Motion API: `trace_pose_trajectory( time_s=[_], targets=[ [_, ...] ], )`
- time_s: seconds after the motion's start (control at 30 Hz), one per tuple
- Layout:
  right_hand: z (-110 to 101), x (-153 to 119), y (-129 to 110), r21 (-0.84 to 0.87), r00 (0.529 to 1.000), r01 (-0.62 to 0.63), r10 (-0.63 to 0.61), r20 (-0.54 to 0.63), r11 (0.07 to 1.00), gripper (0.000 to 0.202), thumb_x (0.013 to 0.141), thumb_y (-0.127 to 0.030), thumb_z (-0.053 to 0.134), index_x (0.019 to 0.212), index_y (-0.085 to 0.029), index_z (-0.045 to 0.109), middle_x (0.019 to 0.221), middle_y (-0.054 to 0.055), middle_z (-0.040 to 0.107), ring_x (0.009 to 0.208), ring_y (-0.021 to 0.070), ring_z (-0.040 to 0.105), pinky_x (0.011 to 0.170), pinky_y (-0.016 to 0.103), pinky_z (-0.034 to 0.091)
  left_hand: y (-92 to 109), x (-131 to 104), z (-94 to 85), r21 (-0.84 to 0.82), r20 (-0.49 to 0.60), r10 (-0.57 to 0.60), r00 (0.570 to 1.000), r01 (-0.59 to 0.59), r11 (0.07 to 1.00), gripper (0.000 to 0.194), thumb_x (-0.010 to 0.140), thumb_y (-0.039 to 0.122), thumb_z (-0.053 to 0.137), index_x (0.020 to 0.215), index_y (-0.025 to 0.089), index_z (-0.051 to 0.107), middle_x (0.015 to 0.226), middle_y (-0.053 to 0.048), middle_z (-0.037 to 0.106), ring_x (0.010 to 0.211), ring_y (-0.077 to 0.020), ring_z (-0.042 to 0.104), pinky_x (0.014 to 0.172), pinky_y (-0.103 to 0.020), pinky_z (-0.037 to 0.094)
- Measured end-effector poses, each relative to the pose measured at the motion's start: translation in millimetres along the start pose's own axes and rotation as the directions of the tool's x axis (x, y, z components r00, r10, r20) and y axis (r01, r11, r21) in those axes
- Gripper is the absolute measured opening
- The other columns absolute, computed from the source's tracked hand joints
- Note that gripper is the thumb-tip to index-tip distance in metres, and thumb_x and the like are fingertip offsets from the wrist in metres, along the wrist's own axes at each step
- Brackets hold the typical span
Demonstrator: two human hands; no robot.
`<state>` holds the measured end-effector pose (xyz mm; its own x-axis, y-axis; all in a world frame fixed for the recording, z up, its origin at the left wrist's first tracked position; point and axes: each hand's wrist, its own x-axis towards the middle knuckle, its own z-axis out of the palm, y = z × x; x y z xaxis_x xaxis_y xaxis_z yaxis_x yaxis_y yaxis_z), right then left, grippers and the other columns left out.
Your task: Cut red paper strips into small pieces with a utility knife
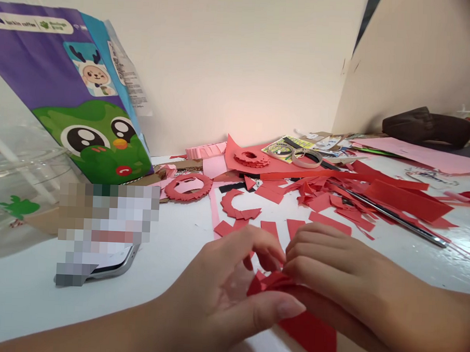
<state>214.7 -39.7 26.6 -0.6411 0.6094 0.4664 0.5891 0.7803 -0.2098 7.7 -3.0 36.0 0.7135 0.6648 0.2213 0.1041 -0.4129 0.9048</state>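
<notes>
Here the white worktop is carrying everything, and the view is running from its big items down to the small piece in the hands. At the back left a purple and green printed paper bag with a cartoon owl face is standing beside a clear plastic cup — a phone, partly blurred out, is lying just in front of them. Across the middle and right, a litter of red paper offcuts and strips is spreading over the surface, with a long metal ruler lying among them, a pair of scissors and a tape ring further back, and two finished-looking rings of folded red paper near the bag.

Close to the camera, both hands are working on one small folded piece of red paper. The left hand is curling around it from below, thumb pressing along its lower edge; the right hand is pinching the top with its fingertips closed on the fold. So both are gripping the same piece, which is sitting between them just above the worktop, over a larger red sheet.

By my reading, the step in hand is creasing or tucking a fold in this unit — the next move probably calls for a firm, even pinch along the crease while the other hand is keeping the layers aligned, as thin paper slips easily.
</notes>
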Motion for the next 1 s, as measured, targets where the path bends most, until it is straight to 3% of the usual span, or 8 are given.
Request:
trace_pose_trajectory(
  time_s=[0.1, 0.23, 0.37, 0.53, 0.6, 0.7, 0.87, 1.0],
  targets=[
    [-0.2, -1.2, -2.0, 0.008, 1.000, -0.002, 0.002, 0.028, 1.000, 0.022, 0.096, -0.009, 0.045, 0.081, -0.017, 0.058, 0.080, 0.004, 0.065, 0.072, 0.0175, 0.054, 0.067, 0.031, 0.044, -2.9, -2.5, 1.7, 0.195, -0.016, 0.115, 0.993, -0.110, 0.975, 0.013, 0.094, 0.023, 0.056, 0.081, 0.023, 0.056, 0.084, 0.002, 0.061, 0.080, -0.0159, 0.056, 0.078, -0.026, 0.044],
    [-6.9, -0.7, -5.2, 0.217, 0.972, -0.220, 0.233, -0.036, 0.951, 0.017, 0.095, -0.017, 0.050, 0.081, -0.021, 0.060, 0.076, -0.002, 0.063, 0.067, 0.0135, 0.055, 0.059, 0.025, 0.044, -6.8, -5.2, 4.9, 0.305, -0.090, 0.101, 0.991, -0.069, 0.950, 0.011, 0.098, 0.022, 0.048, 0.090, 0.023, 0.056, 0.088, 0.000, 0.060, 0.083, -0.0170, 0.055, 0.080, -0.029, 0.044],
    [-14.6, 5.4, -2.7, 0.372, 0.910, -0.362, 0.411, -0.058, 0.855, 0.023, 0.096, -0.032, 0.057, 0.076, -0.023, 0.061, 0.070, -0.005, 0.065, 0.064, 0.0111, 0.058, 0.061, 0.022, 0.044, -7.5, -3.8, 6.8, 0.192, -0.086, -0.019, 0.996, 0.036, 0.981, 0.013, 0.097, 0.028, 0.050, 0.085, 0.024, 0.055, 0.082, 0.001, 0.057, 0.074, -0.0172, 0.055, 0.069, -0.030, 0.045],
    [-11.8, 9.6, 3.0, 0.600, 0.827, -0.490, 0.554, 0.091, 0.633, 0.044, 0.091, -0.054, 0.058, 0.063, -0.021, 0.053, 0.059, -0.006, 0.051, 0.056, 0.0100, 0.047, 0.052, 0.021, 0.038, -4.7, -2.4, 8.7, -0.039, -0.035, -0.168, 0.985, 0.166, 0.985, 0.018, 0.093, 0.032, 0.053, 0.078, 0.023, 0.053, 0.081, -0.002, 0.058, 0.073, -0.0183, 0.056, 0.059, -0.027, 0.043],
    [-9.5, 8.6, 4.0, 0.626, 0.822, -0.499, 0.556, 0.122, 0.600, 0.049, 0.088, -0.060, 0.059, 0.061, -0.021, 0.050, 0.057, -0.006, 0.047, 0.055, 0.0099, 0.043, 0.051, 0.021, 0.037, -3.8, -1.9, 9.4, -0.058, -0.024, -0.185, 0.983, 0.183, 0.981, 0.018, 0.092, 0.031, 0.053, 0.077, 0.023, 0.053, 0.082, -0.002, 0.058, 0.074, -0.0186, 0.056, 0.060, -0.028, 0.043],
    [-9.0, 6.5, 3.5, 0.618, 0.846, -0.481, 0.514, 0.140, 0.622, 0.046, 0.089, -0.058, 0.058, 0.064, -0.021, 0.053, 0.059, -0.005, 0.053, 0.058, 0.0110, 0.048, 0.054, 0.021, 0.040, -2.9, 0.5, 8.7, 0.005, -0.018, -0.173, 0.985, 0.173, 0.985, 0.018, 0.092, 0.032, 0.052, 0.077, 0.022, 0.055, 0.083, -0.003, 0.056, 0.075, -0.0193, 0.053, 0.065, -0.030, 0.044],
    [-15.6, 8.1, 1.2, 0.522, 0.885, -0.435, 0.456, 0.095, 0.734, 0.038, 0.093, -0.049, 0.059, 0.066, -0.021, 0.060, 0.061, -0.004, 0.062, 0.059, 0.0120, 0.057, 0.054, 0.021, 0.045, -1.6, 2.3, 6.9, 0.109, 0.112, -0.096, 0.989, 0.084, 0.991, 0.028, 0.093, 0.031, 0.051, 0.068, 0.020, 0.056, 0.079, -0.004, 0.058, 0.081, -0.0214, 0.050, 0.075, -0.034, 0.043],
    [-18.7, 9.9, 4.0, 0.485, 0.902, -0.378, 0.431, 0.003, 0.789, 0.028, 0.098, -0.042, 0.051, 0.082, -0.025, 0.067, 0.075, -0.003, 0.070, 0.069, 0.0137, 0.065, 0.060, 0.021, 0.050, -0.5, -1.5, 9.9, -0.108, -0.203, -0.228, 0.952, 0.210, 0.972, 0.025, 0.092, 0.036, 0.058, 0.072, 0.021, 0.060, 0.075, -0.001, 0.057, 0.076, -0.0199, 0.053, 0.072, -0.032, 0.045]
  ],
)
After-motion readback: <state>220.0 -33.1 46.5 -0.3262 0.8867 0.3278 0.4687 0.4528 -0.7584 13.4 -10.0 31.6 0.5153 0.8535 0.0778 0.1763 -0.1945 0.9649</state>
